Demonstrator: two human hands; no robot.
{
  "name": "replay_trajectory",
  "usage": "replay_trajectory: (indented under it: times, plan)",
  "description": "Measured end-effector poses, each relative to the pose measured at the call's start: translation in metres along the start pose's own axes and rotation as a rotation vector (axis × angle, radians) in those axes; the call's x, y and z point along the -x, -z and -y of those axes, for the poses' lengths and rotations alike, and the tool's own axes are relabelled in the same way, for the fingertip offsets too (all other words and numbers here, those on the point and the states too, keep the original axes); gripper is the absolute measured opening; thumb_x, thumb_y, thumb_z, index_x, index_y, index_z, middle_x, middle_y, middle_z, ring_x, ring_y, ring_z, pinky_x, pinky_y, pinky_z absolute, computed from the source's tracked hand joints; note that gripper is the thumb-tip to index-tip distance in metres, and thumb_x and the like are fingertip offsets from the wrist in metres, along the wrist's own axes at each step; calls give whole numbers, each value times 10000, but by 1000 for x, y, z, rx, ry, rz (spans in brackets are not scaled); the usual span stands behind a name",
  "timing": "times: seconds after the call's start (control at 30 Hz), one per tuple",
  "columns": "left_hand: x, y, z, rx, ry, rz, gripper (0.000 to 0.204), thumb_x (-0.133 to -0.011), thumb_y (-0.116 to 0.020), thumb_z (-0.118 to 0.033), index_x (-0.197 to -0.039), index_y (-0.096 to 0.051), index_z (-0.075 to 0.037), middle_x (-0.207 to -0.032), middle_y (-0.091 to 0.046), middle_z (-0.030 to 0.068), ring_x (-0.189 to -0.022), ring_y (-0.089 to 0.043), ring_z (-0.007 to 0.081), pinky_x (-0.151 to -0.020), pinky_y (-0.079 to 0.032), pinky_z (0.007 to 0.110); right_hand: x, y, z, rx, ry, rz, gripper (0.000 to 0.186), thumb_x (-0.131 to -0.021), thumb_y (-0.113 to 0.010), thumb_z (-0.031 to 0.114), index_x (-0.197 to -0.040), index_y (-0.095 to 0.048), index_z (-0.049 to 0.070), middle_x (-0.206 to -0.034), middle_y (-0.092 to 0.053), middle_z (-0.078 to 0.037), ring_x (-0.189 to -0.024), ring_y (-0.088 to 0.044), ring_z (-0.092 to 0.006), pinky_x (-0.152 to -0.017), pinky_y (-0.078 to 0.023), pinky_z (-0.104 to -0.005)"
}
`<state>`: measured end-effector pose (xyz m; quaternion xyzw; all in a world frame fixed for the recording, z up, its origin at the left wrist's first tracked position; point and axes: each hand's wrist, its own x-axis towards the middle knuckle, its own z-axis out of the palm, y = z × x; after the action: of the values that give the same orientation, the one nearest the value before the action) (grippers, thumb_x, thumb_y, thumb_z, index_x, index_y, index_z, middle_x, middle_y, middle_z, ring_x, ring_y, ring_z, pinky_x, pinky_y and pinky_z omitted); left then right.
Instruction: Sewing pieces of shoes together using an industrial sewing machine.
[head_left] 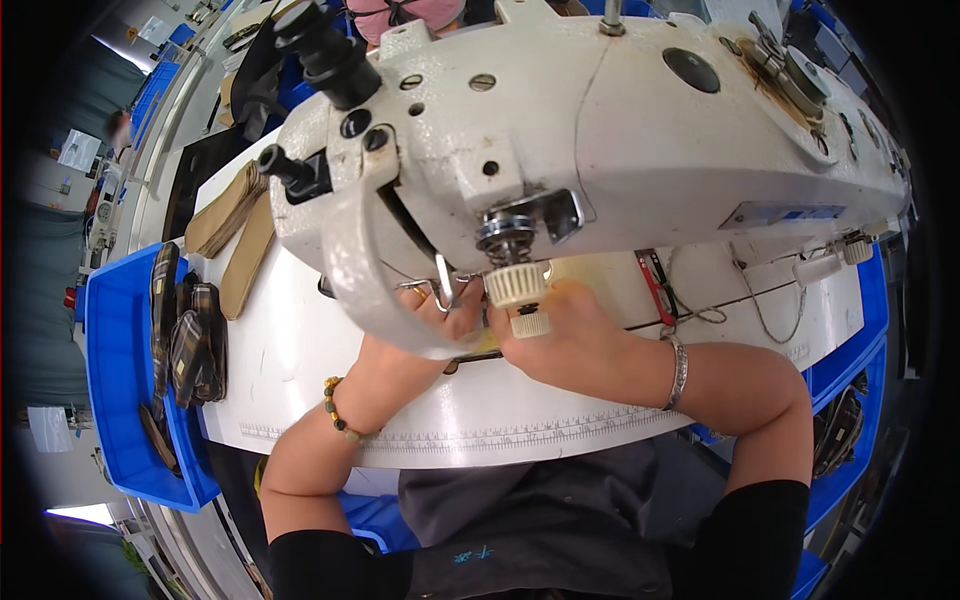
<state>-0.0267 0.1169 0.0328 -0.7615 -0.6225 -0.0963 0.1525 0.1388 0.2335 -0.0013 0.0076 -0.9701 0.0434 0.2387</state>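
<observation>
A white sewing machine (640,130) stretches across the upper part of the view, its ribbed cream knob (518,287) hanging over my hands. My left hand (425,325) is under the machine's head, fingers bent and partly covered by the curved white guard (350,260). Close beside it, my right hand (565,325) is curled, with its fingertips behind the knob. Both sets of fingers meet near the needle area. A thin dark edge shows below them; what they grip is mostly hidden.
Tan sole-shaped pieces (235,220) lie at the left of the white table (300,400). Dark plaid pieces (195,345) hang over a blue bin (130,400). Red-handled snips (657,290) and a grey cord (775,325) lie at right. Another blue bin (865,380) holds plaid pieces. A person (405,15) is opposite.
</observation>
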Motion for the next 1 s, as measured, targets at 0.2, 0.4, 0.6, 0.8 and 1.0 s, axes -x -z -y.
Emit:
replay_trajectory:
  times: [0.2, 0.4, 0.6, 0.8, 1.0]
  plan:
    - [-2, 8, 1, -19, 21, 66, 224, -662, -690, -61, -884, -694, -86, -837, -658, 22, -851, -663, 185, -535, -503, 316, -1, 16, 7, 75, -27, 35, 120, -536, -687, 182, -576, -683, 68, -687, -573, -105, -550, -617, -202, -445, -469, -320]
    - [0, 13, 5, 62, 53, 19, 291, -610, -705, 3, -890, -694, -80, -835, -654, 26, -783, -655, 193, -533, -496, 317, 0, 12, 8, 25, -7, -15, 141, -518, -686, 191, -559, -673, 56, -731, -604, -146, -529, -615, -204, -426, -462, -312]
    - [4, 7, 9, 9, -52, 55, 397, -697, -740, -220, -1056, -691, -57, -1047, -695, 43, -767, -640, 184, -671, -533, 335, -1, 14, 8, 28, -10, -25, 147, -512, -684, 201, -556, -678, 60, -740, -611, -157, -513, -611, -202, -414, -457, -309]
    - [2, 6, 3, 8, -50, 22, 252, -630, -695, -71, -882, -697, -73, -910, -677, 27, -908, -650, 213, -542, -503, 317, 0, 11, 9, 59, -6, -50, 153, -528, -683, 197, -567, -683, 49, -793, -661, -213, -511, -614, -200, -415, -455, -306]
    - [1, 2, 6, -110, 19, 67, 189, -631, -733, -115, -797, -657, -162, -786, -585, -11, -732, -607, 182, -519, -440, 329, -1, 15, 11, 50, 0, -25, 159, -558, -681, 193, -590, -691, 37, -866, -684, -264, -510, -623, -206, -420, -461, -308]
